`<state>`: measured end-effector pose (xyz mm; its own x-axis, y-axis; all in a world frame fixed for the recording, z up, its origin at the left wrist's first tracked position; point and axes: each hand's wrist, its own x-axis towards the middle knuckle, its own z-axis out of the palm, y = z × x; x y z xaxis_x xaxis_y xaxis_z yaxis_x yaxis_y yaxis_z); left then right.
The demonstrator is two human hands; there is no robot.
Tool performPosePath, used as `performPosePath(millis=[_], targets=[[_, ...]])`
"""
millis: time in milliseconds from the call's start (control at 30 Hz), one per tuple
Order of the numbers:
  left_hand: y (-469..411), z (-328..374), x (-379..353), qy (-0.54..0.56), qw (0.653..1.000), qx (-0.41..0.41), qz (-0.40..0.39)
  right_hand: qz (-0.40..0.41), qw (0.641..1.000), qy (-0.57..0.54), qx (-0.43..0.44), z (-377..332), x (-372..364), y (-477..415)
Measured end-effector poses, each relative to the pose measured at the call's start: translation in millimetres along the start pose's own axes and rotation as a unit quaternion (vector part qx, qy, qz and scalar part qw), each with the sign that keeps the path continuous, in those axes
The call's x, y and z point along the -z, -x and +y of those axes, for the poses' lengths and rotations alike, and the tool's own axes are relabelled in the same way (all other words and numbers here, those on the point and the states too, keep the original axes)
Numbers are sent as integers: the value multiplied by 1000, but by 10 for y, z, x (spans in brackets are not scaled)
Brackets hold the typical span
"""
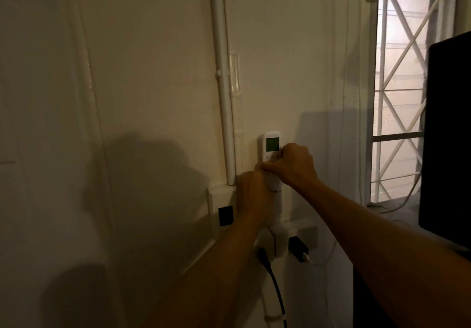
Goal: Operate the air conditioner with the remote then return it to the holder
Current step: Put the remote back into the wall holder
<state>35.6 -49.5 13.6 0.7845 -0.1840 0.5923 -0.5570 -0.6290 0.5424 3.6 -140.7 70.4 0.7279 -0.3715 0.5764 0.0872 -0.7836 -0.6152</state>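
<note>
A white remote (270,146) with a lit green display stands upright against the cream wall, just right of a white pipe. My right hand (293,164) is closed around its middle, fingers across the front. My left hand (252,195) grips lower down, over the remote's bottom end. The holder (277,204) shows as a white piece on the wall just below the remote, mostly hidden by my left hand. Whether the remote's bottom sits inside it I cannot tell. The air conditioner is out of view.
A white vertical pipe (224,85) runs down the wall to a trunking box. Below the hands a socket strip (303,233) holds a black plug with cable (267,266) and a charger (299,250). A dark screen (448,136) and barred window (402,85) stand at right.
</note>
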Motion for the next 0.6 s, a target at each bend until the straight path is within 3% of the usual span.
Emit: performPosePath(millis=[600], targets=[[51, -83, 43, -27, 999, 29, -28, -27, 997, -10, -78, 118, -184, 280]])
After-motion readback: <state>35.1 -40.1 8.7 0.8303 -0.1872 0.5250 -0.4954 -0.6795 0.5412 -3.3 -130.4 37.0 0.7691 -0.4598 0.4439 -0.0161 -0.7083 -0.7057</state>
